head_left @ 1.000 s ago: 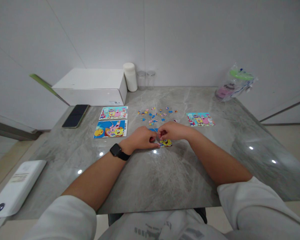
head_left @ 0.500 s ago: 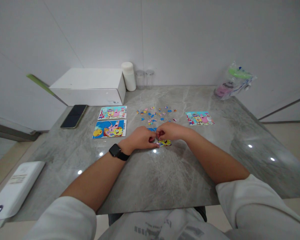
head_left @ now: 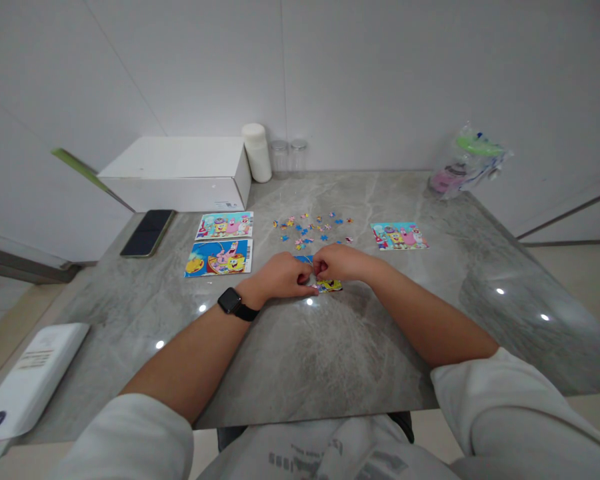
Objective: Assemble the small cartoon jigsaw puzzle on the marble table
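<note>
A partly assembled jigsaw puzzle (head_left: pixel 329 286), with blue and yellow parts showing, lies flat on the table under both hands. My left hand (head_left: pixel 286 275) curves round its left side, thumb along the near edge and fingers bent at the far side. From the right, my right hand (head_left: pixel 341 262) comes down over the puzzle, thumb and forefinger pinched together; whatever is between them is hidden. Both hands nearly touch, covering much of the puzzle. Just beyond them, loose puzzle pieces (head_left: pixel 305 232) in blue, pink and yellow are scattered.
Two cartoon cards, an upper one (head_left: pixel 225 225) and a lower one (head_left: pixel 219 258), lie left; another card (head_left: pixel 399 236) lies right. Behind stand a white box (head_left: pixel 175 193), a white bottle (head_left: pixel 257 153) and two glasses. A phone (head_left: pixel 148 233), white device (head_left: pixel 35 380) and plastic bag (head_left: pixel 460 170) sit near the edges.
</note>
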The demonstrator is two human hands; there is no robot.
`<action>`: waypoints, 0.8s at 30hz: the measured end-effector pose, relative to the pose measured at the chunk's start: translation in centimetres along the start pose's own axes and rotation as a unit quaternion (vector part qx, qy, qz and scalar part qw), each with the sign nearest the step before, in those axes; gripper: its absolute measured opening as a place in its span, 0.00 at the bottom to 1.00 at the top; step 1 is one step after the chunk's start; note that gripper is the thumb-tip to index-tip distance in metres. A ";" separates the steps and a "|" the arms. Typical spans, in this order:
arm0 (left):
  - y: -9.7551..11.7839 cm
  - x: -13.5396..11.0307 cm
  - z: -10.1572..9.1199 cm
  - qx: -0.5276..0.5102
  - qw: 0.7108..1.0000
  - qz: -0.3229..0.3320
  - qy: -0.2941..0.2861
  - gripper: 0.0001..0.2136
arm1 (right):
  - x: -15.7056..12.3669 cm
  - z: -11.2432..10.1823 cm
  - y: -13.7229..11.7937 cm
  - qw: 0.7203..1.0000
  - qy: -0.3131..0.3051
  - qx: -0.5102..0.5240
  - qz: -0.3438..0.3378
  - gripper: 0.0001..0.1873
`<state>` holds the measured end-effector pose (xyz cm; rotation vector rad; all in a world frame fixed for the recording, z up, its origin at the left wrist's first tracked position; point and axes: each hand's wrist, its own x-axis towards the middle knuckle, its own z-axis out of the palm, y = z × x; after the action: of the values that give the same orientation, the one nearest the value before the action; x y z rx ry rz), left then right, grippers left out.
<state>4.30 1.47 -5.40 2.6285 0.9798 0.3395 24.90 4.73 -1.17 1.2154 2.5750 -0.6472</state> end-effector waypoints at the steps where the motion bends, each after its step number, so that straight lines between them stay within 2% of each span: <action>1: 0.0 0.0 0.0 0.002 1.000 0.000 -0.002 0.22 | 0.0 0.0 -0.1 1.000 -0.002 -0.006 0.000 0.09; 9: 0.3 0.0 -0.4 0.003 1.000 -0.002 -0.016 0.21 | -0.2 -0.4 -0.1 1.000 -0.003 -0.008 -0.001 0.09; 14: 0.2 -0.1 -0.3 -0.001 1.000 -0.016 0.012 0.18 | -0.5 -1.2 1.2 0.997 0.074 0.011 0.031 0.09; 18: 0.3 0.1 0.1 -0.002 0.999 -0.033 0.043 0.11 | -0.8 -2.1 2.5 0.990 0.128 0.009 0.064 0.09; 24: 0.5 0.2 0.5 -0.017 0.999 0.021 0.021 0.09 | -1.8 -3.6 3.3 0.975 0.195 0.010 0.106 0.11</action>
<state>4.89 1.16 -5.67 2.6242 0.9246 0.4200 28.56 7.12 1.64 1.7468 2.6824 -0.4247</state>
